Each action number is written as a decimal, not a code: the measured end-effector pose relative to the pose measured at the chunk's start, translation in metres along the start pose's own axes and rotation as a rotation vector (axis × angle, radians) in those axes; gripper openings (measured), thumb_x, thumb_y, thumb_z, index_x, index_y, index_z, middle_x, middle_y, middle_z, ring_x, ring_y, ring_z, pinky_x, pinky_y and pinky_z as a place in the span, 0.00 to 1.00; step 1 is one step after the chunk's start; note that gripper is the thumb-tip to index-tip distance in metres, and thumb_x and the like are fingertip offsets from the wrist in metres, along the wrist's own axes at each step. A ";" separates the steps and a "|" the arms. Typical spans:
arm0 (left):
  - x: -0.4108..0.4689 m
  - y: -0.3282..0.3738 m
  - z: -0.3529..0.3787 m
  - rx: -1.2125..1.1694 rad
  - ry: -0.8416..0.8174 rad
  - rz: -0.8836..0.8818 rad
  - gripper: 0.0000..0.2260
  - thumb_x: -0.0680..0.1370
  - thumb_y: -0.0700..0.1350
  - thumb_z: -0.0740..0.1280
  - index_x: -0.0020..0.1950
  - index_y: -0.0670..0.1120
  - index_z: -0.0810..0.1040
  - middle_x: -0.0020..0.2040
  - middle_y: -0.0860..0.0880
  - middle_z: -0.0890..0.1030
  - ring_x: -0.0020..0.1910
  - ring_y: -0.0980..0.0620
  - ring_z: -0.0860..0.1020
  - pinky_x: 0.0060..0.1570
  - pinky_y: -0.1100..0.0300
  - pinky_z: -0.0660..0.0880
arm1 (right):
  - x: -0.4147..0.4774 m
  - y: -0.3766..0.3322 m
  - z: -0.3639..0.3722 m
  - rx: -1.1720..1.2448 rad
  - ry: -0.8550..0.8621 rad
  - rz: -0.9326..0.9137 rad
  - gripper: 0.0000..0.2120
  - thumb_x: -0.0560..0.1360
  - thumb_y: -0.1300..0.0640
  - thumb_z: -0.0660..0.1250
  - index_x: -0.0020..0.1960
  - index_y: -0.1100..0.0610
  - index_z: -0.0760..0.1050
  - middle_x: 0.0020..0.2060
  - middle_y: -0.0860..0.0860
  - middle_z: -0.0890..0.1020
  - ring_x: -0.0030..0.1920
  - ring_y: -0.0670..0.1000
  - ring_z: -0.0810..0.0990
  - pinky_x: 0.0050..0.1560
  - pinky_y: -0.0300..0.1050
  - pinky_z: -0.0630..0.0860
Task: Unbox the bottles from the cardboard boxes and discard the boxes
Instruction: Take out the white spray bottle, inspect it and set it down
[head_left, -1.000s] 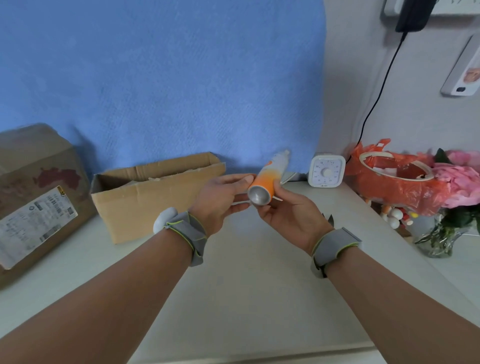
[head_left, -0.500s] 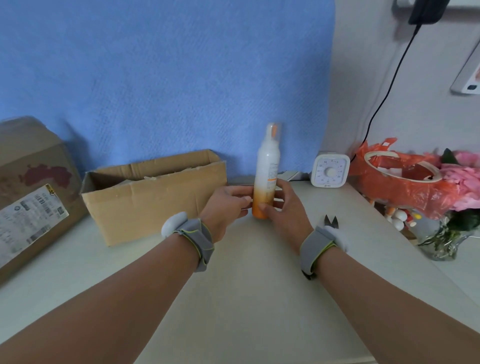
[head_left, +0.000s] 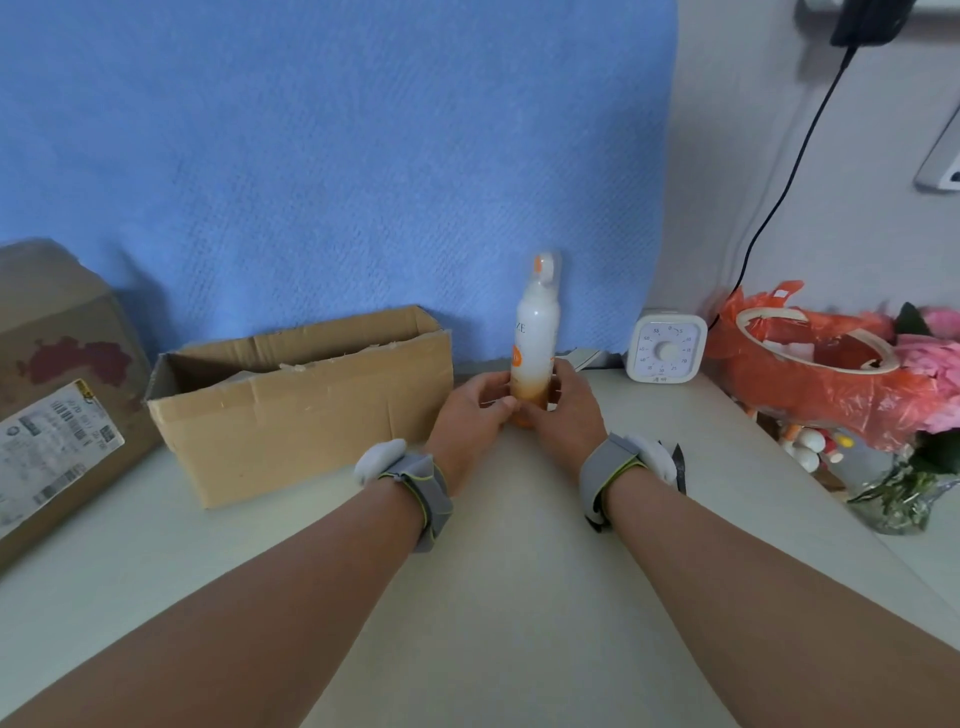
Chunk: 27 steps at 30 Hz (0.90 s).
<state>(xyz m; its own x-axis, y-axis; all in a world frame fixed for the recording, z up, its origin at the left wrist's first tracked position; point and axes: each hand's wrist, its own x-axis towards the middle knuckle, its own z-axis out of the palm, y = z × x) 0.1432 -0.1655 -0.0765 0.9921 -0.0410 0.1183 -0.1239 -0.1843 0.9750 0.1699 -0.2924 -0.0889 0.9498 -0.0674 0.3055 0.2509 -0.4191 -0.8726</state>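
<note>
At the middle of the pale table, close to its far edge, a tall slim bottle is standing upright with its base on the surface. Its body is showing white over the upper part and fading to orange toward the bottom, with an orange mark and grey lettering on the front that is too small to read. A clear cap over an orange and white nozzle is sitting on top. The left hand is curling its thumb and fingers round the orange lower part from the left. The right hand is wrapping the same part from the right, so both are gripping the bottle low down. Each wrist is wearing a grey band with a white pod. Just beside the left hand, an open cardboard box is sitting with its top open and torn edges showing; its inside is hidden from this angle. A larger cardboard box bearing a shipping label is sitting at the far left. A blue cloth is hanging behind them. Right of the bottle a white dial timer is standing, and further right an orange plastic bag and pink flowers are crowding the table's side.
</note>
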 end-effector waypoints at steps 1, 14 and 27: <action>0.001 -0.002 0.001 0.008 -0.012 0.027 0.17 0.80 0.34 0.62 0.70 0.39 0.72 0.65 0.43 0.78 0.63 0.49 0.77 0.64 0.58 0.74 | 0.002 0.001 0.000 -0.009 -0.001 0.000 0.26 0.69 0.59 0.75 0.65 0.56 0.71 0.57 0.55 0.78 0.56 0.53 0.79 0.51 0.37 0.75; 0.017 -0.018 0.002 0.090 -0.022 0.158 0.23 0.80 0.30 0.58 0.75 0.40 0.66 0.69 0.46 0.75 0.68 0.53 0.73 0.69 0.64 0.66 | 0.014 0.010 0.009 -0.010 0.120 0.079 0.23 0.70 0.65 0.72 0.63 0.57 0.71 0.56 0.54 0.80 0.55 0.53 0.80 0.56 0.42 0.74; 0.034 -0.024 0.007 0.400 -0.112 0.114 0.30 0.82 0.40 0.61 0.81 0.47 0.51 0.77 0.48 0.64 0.75 0.51 0.64 0.66 0.65 0.60 | 0.019 0.016 0.016 -0.189 0.142 0.051 0.23 0.71 0.60 0.72 0.64 0.53 0.74 0.56 0.54 0.80 0.56 0.54 0.80 0.57 0.43 0.73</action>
<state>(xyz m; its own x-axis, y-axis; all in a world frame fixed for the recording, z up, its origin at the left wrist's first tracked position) 0.1796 -0.1689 -0.0967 0.9662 -0.1854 0.1789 -0.2521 -0.5376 0.8046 0.1948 -0.2857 -0.1027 0.9212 -0.2137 0.3252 0.1514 -0.5731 -0.8054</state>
